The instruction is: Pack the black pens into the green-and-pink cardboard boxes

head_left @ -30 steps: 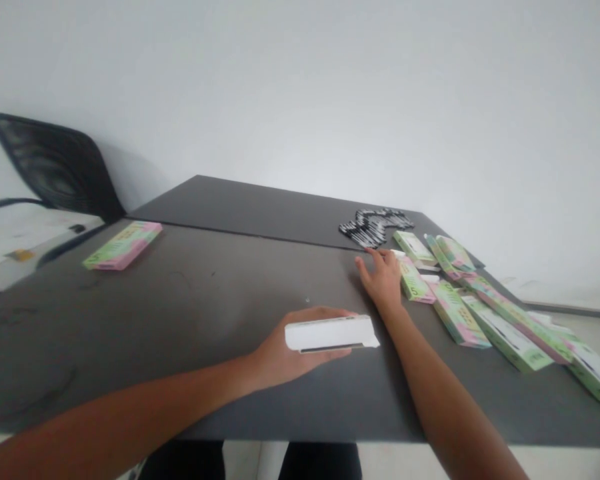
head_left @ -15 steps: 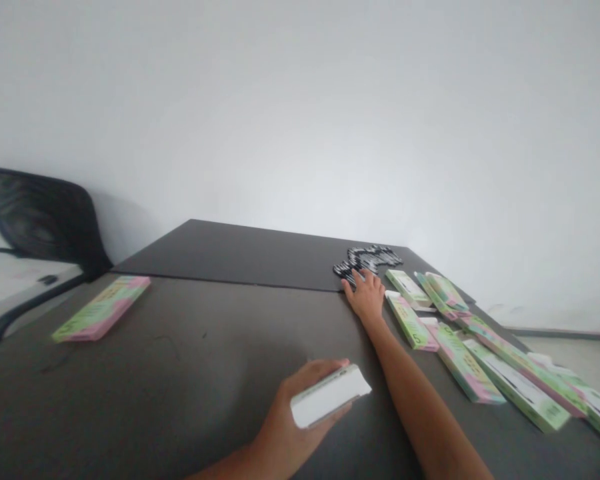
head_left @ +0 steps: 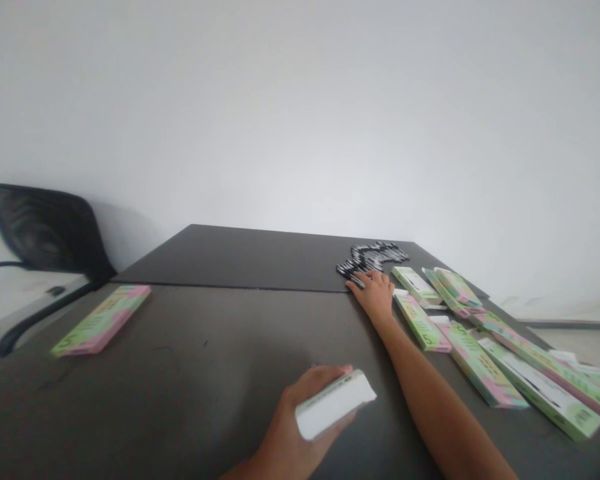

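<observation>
Left hand [head_left: 290, 423]: one white-faced box [head_left: 335, 405] pinched between thumb and fingers, above table [head_left: 205, 400]. Right hand [head_left: 377, 297]: fingers bent at near end of pen pile [head_left: 377, 255]; can't tell if a pen is pinched. Pens too many, too blurred to count. One printed box [head_left: 105, 320] far left, about eight boxes [head_left: 485, 367] right, overlapping. "5" readable on several; brand unreadable. One chair [head_left: 50, 230].

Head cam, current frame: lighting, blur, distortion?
Head view: soft light, wall brightest right of centre, dimmer at the corners; head view: faint shadow beside the smeared-looking chair; head view: pens too soft to count; head view: boxes at right look stretched towards the edge.
</observation>
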Action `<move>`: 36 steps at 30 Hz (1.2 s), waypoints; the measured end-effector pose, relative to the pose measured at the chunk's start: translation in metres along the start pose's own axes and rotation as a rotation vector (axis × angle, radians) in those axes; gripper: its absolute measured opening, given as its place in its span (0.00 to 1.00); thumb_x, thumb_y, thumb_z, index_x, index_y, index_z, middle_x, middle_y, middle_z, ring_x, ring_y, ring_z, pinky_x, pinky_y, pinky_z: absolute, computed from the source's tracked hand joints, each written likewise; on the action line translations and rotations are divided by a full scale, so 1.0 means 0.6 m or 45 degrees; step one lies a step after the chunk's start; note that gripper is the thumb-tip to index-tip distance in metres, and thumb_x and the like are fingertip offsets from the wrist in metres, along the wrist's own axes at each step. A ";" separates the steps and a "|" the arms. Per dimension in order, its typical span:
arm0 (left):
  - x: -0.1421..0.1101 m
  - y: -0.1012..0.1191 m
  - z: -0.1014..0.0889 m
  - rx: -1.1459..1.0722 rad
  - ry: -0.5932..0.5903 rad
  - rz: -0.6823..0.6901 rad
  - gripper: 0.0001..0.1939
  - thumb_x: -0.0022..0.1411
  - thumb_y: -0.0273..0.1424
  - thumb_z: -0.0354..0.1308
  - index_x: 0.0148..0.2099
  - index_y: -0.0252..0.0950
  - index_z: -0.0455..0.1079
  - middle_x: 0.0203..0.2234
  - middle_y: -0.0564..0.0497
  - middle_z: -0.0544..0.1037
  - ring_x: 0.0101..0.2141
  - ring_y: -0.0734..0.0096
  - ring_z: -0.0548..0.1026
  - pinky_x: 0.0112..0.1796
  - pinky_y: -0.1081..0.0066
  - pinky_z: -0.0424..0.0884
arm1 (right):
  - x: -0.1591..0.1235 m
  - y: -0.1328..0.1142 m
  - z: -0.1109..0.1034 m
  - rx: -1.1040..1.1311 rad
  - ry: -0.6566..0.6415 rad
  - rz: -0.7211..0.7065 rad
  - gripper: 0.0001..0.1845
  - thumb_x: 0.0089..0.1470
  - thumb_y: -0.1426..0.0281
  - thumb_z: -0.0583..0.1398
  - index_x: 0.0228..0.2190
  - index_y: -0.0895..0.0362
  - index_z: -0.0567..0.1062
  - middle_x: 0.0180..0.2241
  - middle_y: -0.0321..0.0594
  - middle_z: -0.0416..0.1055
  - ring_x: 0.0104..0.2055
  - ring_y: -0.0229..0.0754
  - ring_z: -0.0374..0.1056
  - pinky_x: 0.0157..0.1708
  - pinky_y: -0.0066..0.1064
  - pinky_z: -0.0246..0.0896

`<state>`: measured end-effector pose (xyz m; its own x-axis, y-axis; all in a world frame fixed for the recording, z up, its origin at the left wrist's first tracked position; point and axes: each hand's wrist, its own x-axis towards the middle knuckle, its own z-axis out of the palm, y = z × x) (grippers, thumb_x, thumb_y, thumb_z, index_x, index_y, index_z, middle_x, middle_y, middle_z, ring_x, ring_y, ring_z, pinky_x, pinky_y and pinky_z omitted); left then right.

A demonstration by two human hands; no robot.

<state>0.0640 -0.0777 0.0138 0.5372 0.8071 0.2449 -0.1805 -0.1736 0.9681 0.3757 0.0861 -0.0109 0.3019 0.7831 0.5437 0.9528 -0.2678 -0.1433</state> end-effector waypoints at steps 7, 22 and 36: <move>-0.001 0.004 0.004 -0.036 0.060 -0.114 0.21 0.64 0.41 0.72 0.57 0.41 0.81 0.50 0.45 0.85 0.49 0.60 0.84 0.52 0.69 0.80 | 0.002 -0.004 -0.010 0.029 -0.094 0.067 0.19 0.67 0.52 0.62 0.47 0.47 0.88 0.54 0.50 0.74 0.57 0.58 0.61 0.54 0.46 0.53; 0.019 -0.028 -0.007 0.027 0.142 -0.006 0.19 0.67 0.42 0.68 0.56 0.39 0.82 0.50 0.45 0.87 0.51 0.54 0.84 0.55 0.62 0.79 | -0.011 -0.047 -0.045 0.826 -0.143 0.227 0.19 0.68 0.57 0.63 0.51 0.58 0.78 0.50 0.45 0.78 0.51 0.47 0.76 0.54 0.48 0.73; 0.044 -0.035 -0.029 0.060 0.179 0.017 0.20 0.66 0.39 0.68 0.56 0.36 0.81 0.52 0.43 0.86 0.53 0.50 0.84 0.59 0.55 0.77 | -0.151 -0.151 -0.226 1.977 -0.070 0.324 0.24 0.61 0.48 0.66 0.52 0.47 0.80 0.45 0.37 0.80 0.45 0.38 0.75 0.50 0.33 0.69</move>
<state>0.0677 -0.0428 -0.0011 0.4134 0.8753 0.2509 -0.1457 -0.2084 0.9671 0.2574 -0.0365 0.0648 0.4209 0.8370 0.3496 -0.0289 0.3976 -0.9171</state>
